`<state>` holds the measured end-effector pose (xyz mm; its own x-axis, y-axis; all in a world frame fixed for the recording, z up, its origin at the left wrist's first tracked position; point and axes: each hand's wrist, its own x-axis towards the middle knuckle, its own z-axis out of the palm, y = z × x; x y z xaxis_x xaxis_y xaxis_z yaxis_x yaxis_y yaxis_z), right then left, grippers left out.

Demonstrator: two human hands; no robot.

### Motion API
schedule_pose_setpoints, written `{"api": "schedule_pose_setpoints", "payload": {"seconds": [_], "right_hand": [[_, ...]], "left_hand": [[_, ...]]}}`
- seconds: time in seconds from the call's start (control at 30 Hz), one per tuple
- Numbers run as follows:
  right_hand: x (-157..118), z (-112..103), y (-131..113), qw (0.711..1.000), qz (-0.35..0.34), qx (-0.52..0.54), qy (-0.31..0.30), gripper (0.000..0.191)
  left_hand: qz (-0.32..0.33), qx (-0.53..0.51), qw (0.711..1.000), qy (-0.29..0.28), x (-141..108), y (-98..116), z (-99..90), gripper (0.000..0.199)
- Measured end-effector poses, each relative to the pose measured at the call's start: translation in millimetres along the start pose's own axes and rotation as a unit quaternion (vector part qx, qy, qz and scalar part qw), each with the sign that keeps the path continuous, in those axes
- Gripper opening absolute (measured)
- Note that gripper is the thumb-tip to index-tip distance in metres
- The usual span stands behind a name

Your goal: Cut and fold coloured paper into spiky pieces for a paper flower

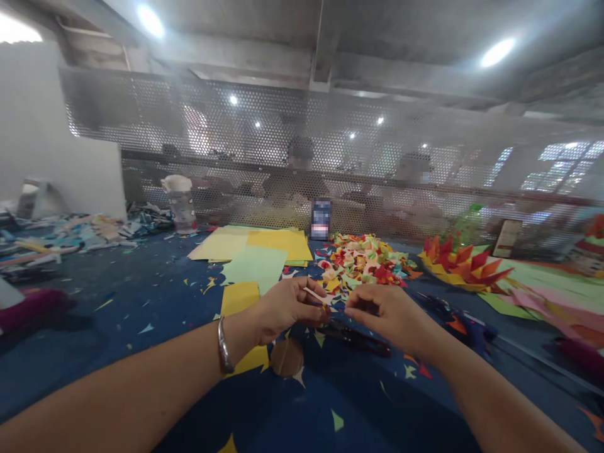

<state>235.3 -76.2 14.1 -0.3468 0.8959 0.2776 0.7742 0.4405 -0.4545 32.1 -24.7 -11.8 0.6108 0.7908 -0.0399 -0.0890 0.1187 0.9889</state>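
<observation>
My left hand [290, 306], with a silver bracelet at the wrist, has its thumb and fingers closed on something small and reddish that is hard to make out. Close to its right, my right hand [384, 309] is pinched, and whatever it holds is too small to name. Below the hands lies a dark tool [363, 340], partly hidden. A round brown disc [287, 358] rests near my left wrist, beside a yellow paper strip [240, 298]. Beyond the hands is a heap of small coloured paper pieces [365, 258].
Yellow and green paper sheets [257, 267] lie behind my left hand. A phone [321, 219] stands against the perforated screen [245, 132]. At right are an orange paper flower [465, 264] and a blue tool [472, 333]. A plastic cup [180, 204] stands at left. People show dimly behind the screen.
</observation>
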Motion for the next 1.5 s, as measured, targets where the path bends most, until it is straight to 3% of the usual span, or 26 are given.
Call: {"api": "schedule_pose_setpoints", "payload": {"seconds": [0.6, 0.8, 1.0, 1.13, 1.33, 1.5], "right_hand": [[0, -7, 2, 0.999, 0.016, -0.025, 0.031, 0.015], [-2, -13, 9, 0.995, 0.064, -0.073, 0.019, 0.018], [-4, -12, 22, 0.983, 0.099, -0.153, 0.002, 0.013], [-2, -9, 17, 0.984, 0.092, -0.152, 0.005, 0.012], [0, 4, -5, 1.0, -0.009, -0.024, 0.014, 0.012], [1, 9, -11, 0.999, -0.026, 0.032, 0.033, 0.012]], "left_hand": [[0.012, -0.041, 0.992, 0.119, 7, 1, -5.2, 0.022], [0.04, -0.019, 0.988, 0.147, 9, 4, -8.5, 0.014], [0.052, 0.034, 0.991, 0.118, 7, 0, -8.5, 0.013], [0.058, 0.093, 0.99, 0.093, 5, -1, -5.7, 0.015], [0.04, 0.062, 0.995, 0.06, 1, 2, 2.1, 0.016], [0.038, 0.064, 0.996, 0.047, -2, 0, 6.6, 0.016]]}}
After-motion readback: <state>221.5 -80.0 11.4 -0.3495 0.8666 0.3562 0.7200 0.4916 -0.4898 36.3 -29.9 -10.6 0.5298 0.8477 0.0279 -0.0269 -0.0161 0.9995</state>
